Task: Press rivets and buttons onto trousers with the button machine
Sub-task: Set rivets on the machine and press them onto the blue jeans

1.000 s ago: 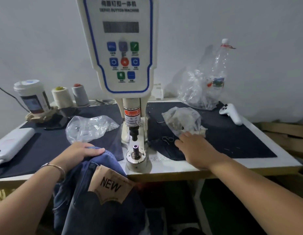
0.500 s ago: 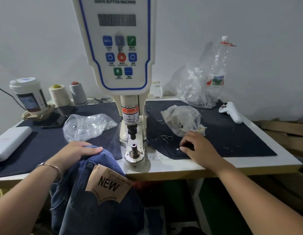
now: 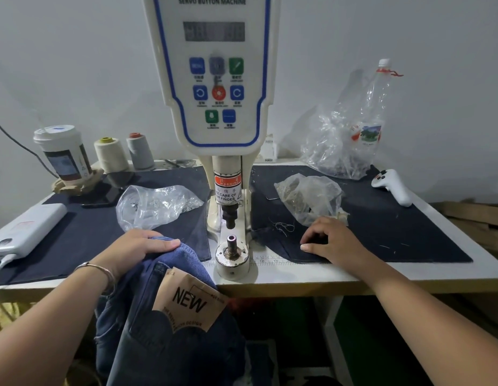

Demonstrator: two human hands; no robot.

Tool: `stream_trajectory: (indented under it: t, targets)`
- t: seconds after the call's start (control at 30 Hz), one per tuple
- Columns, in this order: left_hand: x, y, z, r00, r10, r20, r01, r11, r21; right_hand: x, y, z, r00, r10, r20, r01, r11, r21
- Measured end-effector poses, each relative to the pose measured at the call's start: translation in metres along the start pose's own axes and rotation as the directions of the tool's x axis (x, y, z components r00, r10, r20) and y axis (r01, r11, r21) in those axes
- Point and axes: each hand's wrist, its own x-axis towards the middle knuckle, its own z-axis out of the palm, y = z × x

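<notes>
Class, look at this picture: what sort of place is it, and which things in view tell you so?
Probably a small garment workshop. A servo button machine stands on the table, thread cones sit by the wall, and the left hand holds jeans with a paper tag.

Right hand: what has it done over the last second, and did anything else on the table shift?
The right hand drew back from the bag of small parts toward the table's near edge, its fingers curling onto the dark cloth; whether it picked anything up is unclear. The left hand kept its hold on the jeans, and both bags stayed put.
</notes>
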Motion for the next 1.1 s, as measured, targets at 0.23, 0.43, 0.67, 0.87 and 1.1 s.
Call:
stream_trajectory:
  t: [0.23,0.43,0.67,0.87,1.1]
  targets:
    - [-0.003,0.001,0.001,1.000,-0.012,-0.008,0.012,1.000,-0.025,-0.003,-0.002,-0.001,1.000,0.020,0.001,-0.020,1.000,0.018]
    - [-0.005,0.004,0.001,1.000,-0.015,-0.001,0.015,1.000,0.002,-0.011,-0.055,0.008,0.987,-0.014,-0.159,0.068,0.940,0.334]
    - [-0.004,0.004,0.002,0.999,-0.001,-0.035,0.002,0.999,0.035,0.000,-0.115,0.036,0.988,-0.118,-0.097,0.149,0.877,0.457]
    - [-0.004,0.006,0.002,0.999,-0.012,-0.030,0.014,0.998,0.062,0.008,-0.118,0.039,0.993,-0.107,-0.057,0.122,0.872,0.474]
    - [-0.007,0.008,0.003,0.999,-0.005,-0.032,0.008,0.998,0.070,0.013,-0.118,0.044,0.991,-0.131,-0.038,0.135,0.908,0.397]
